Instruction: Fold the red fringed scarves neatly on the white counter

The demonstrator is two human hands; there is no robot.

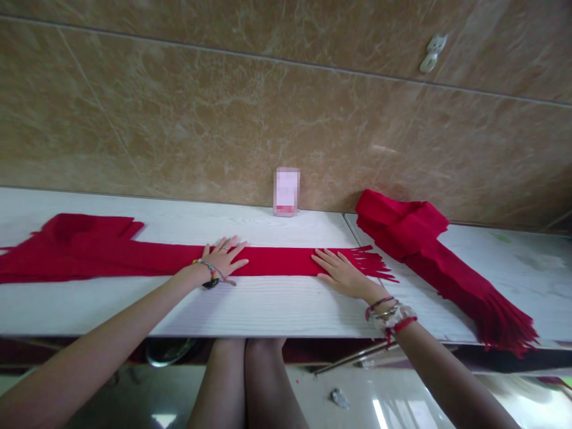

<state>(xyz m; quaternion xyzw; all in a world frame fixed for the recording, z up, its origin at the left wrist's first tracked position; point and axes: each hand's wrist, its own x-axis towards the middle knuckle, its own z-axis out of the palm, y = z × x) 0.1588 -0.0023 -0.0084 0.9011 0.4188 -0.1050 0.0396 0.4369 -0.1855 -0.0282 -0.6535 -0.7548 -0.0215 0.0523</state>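
A long red scarf (277,261) lies flat along the white table, its fringed end pointing right and its far left part loosely bunched. My left hand (222,257) rests palm down on the middle of this strip, fingers spread. Close to the fringe, my right hand (342,271) also presses flat on the cloth with its fingers stretched out. Neither hand grips anything. To the right is a second red scarf (404,229), folded over at the top, with its fringe hanging at the table's front edge.
A brown marble-tiled wall (187,119) stands behind the white table (268,310). Against it leans a small pale card-like object (286,192), blurred out. A white cat-shaped hook (433,52) is on the wall. My knees are under the front edge.
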